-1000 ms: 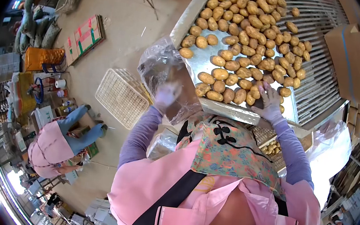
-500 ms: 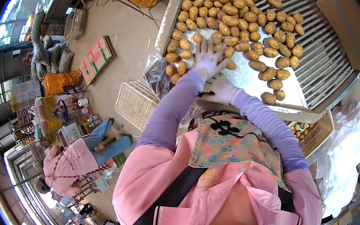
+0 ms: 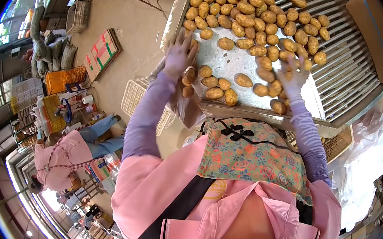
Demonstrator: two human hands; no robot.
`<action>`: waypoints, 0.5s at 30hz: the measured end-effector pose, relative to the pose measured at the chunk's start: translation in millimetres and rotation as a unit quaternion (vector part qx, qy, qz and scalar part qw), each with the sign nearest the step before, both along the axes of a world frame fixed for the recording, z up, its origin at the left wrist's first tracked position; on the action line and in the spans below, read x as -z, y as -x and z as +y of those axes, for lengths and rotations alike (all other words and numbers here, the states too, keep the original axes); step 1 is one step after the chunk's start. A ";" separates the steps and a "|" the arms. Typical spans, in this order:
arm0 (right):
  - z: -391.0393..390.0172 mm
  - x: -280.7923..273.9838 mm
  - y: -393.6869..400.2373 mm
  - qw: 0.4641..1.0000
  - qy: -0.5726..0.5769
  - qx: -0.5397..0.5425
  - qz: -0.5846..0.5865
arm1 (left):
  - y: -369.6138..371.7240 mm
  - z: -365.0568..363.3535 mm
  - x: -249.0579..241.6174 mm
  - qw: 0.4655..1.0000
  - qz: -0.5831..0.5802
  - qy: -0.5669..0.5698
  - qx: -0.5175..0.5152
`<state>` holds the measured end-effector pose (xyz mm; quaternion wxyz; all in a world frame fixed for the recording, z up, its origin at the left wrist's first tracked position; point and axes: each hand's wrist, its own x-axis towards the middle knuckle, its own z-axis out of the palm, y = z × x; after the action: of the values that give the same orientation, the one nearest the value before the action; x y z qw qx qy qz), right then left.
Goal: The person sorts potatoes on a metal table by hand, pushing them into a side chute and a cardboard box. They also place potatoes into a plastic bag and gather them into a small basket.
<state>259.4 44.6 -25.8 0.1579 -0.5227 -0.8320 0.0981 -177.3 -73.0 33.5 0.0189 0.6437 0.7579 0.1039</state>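
Note:
Potatoes (image 3: 245,20) crowd the far part of the metal sorting tray (image 3: 228,62), with several more loose near its front edge. My left hand (image 3: 177,59), in a pale glove, is at the tray's left side with fingers spread over potatoes there. Beside that wrist, potatoes (image 3: 189,76) sit at the left edge above a clear plastic bag (image 3: 188,110) hanging from the tray corner. My right hand (image 3: 293,79), gloved too, lies with fingers apart among potatoes on the right side of the tray, touching some of them.
A metal bar rack (image 3: 351,61) joins the tray on the right, beside a cardboard sheet (image 3: 381,41). White crates stand below: one basket (image 3: 133,99) left, another (image 3: 338,146) right. Plastic sheeting (image 3: 369,161) hangs at right. A co-worker (image 3: 69,153) bends over goods at left.
My hands, close together before, have moved apart: left to the tray's left edge, right to the right-hand potatoes. Potatoes near the front left have shifted. The co-worker's posture has changed.

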 end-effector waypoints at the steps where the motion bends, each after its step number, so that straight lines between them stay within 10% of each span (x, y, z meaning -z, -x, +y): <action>1: -8.7 -8.2 26.8 0.999 0.043 0.017 -0.021 | -2.5 22.8 12.9 1.000 0.000 0.005 0.003; 6: -63.4 -26.5 98.4 0.975 0.077 -0.208 0.010 | -120.3 99.5 51.6 0.993 0.028 0.018 -0.111; 9: -22.7 -35.8 79.1 0.854 0.004 -0.487 0.182 | -161.8 76.2 59.5 0.993 -0.084 -0.004 0.080; 12: 65.5 -120.5 70.0 0.878 0.130 -0.273 -0.371 | -100.8 82.9 35.1 0.970 -0.070 -0.001 0.233; 13: 101.0 -105.0 31.4 0.944 0.111 -0.147 -0.275 | -85.9 99.7 -9.1 0.981 0.012 0.105 0.164; 15: 171.4 -76.2 -44.2 0.995 0.035 0.061 0.063 | -9.7 128.7 39.4 0.985 0.140 -0.075 0.073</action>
<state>303.6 216.0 50.4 0.1974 -0.5705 -0.7829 0.1505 -167.6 55.7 -5.9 -0.1285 0.7054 0.6938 0.0673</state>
